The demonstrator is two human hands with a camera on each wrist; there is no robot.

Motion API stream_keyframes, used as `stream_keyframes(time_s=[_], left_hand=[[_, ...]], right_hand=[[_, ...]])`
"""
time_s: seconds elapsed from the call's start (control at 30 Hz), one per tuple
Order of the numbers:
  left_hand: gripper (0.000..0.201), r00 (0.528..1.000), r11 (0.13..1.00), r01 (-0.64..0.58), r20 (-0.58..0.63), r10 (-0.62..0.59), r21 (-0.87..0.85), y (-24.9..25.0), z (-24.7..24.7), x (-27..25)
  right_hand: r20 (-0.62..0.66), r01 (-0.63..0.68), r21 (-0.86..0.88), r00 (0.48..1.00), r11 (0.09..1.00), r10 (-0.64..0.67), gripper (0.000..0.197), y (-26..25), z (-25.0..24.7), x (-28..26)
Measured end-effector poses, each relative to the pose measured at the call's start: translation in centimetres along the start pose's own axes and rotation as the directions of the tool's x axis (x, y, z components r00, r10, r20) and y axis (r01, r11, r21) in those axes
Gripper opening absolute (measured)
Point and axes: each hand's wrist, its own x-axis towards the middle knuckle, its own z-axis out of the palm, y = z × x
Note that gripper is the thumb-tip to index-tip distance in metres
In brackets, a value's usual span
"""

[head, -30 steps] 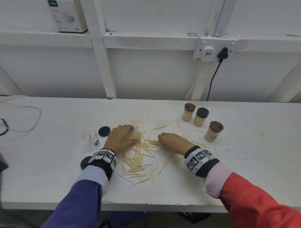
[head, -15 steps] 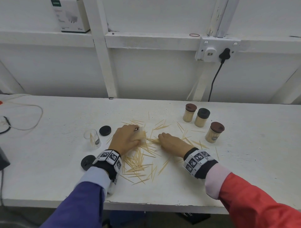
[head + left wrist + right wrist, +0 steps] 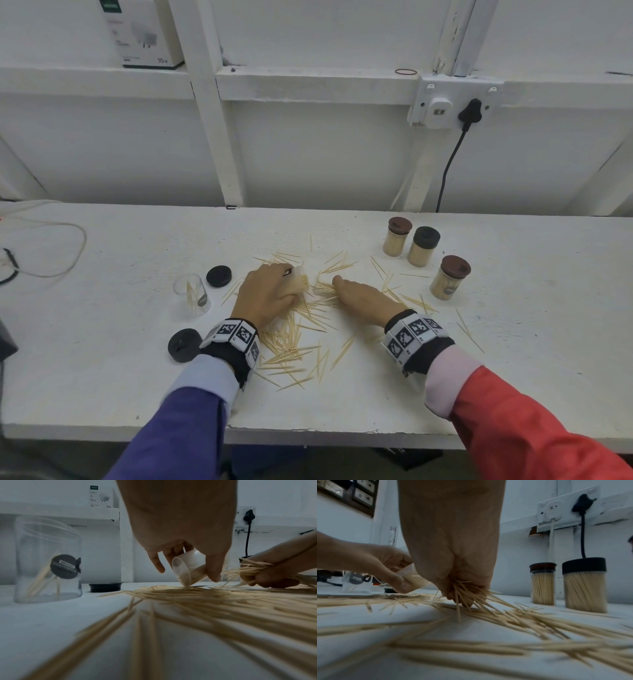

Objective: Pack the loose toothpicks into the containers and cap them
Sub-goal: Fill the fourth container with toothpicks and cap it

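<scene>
The loose toothpicks [image 3: 294, 329] are thin, pale wooden slivers pointed at the ends, strewn criss-cross over the middle of the white table [image 3: 102, 359] — thickest in a heap just in front of the left hand [image 3: 270, 294], thinner in stray fans behind and to the right of that heap.

The left hand is curled round a small clear plastic container [image 3: 184, 573], tipped on its side with its base toward the left and its lower edge touching the table; it is already partly filled with toothpicks lying lengthwise. The right hand [image 3: 366, 299] is just beside it, to the right of the heap, fingers bunched around a tuft of toothpicks [image 3: 467, 592] whose ends splay out below the fist and touch the table.

To the left of the heap stands a second clear container [image 3: 191, 296], upright and uncapped, with a dark round label and only a few toothpicks leaning inside. A black cap [image 3: 219, 275] lies flat just right of it, and another black cap [image 3: 185, 344] lies nearer the front edge, beside the left wristband.

Well to the right of the heap stand three full, capped containers — a brown-capped one [image 3: 397, 236], a black-capped one [image 3: 424, 246] touching or nearly touching it, and a second brown-capped one [image 3: 449, 277] nearer the front.
</scene>
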Motion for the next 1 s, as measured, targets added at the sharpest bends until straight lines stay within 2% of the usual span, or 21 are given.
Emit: stream_keyframes(time_s=[0.17,0.3,0.4,0.5,0.7,0.8,1.0], left_hand=[[0.052,1.0,0.998,0.014,-0.024,-0.015,-0.065,0.1,0.1,0.0],[0.054,0.999,0.995,0.016,-0.026,-0.019,-0.098,0.2,0.1,-0.1],[0.056,0.999,0.996,0.014,-0.029,-0.017,-0.092,0.0,0.3,-0.1],[0.057,1.0,0.997,0.007,-0.028,-0.009,-0.075,-0.1,0.4,0.0],[0.056,0.999,0.998,0.017,-0.027,-0.018,-0.053,0.1,0.3,0.1],[0.056,0.999,0.999,0.016,-0.028,-0.017,-0.046,0.1,0.4,0.0],[0.057,1.0,0.999,0.01,-0.027,-0.011,-0.046,-0.1,0.5,0.1]], right_hand=[[-0.014,-0.05,0.213,0.998,0.976,0.054,0.008,0.2,-0.6,0.3],[-0.011,-0.083,0.479,0.995,0.874,0.1,0.01,0.5,-1.3,0.9],[-0.001,-0.098,0.613,0.992,0.784,0.124,0.014,0.6,-1.6,1.3],[0.02,-0.117,0.679,0.99,0.725,0.141,0.02,0.5,-1.7,1.8],[0.057,-0.119,0.776,0.991,0.619,0.119,0.018,0.1,-1.7,1.9],[0.026,-0.09,0.797,0.993,0.597,0.115,0.014,-0.1,-2.1,1.9],[0.017,-0.03,0.871,0.999,0.49,0.031,0.008,-0.5,-2.9,1.9]])
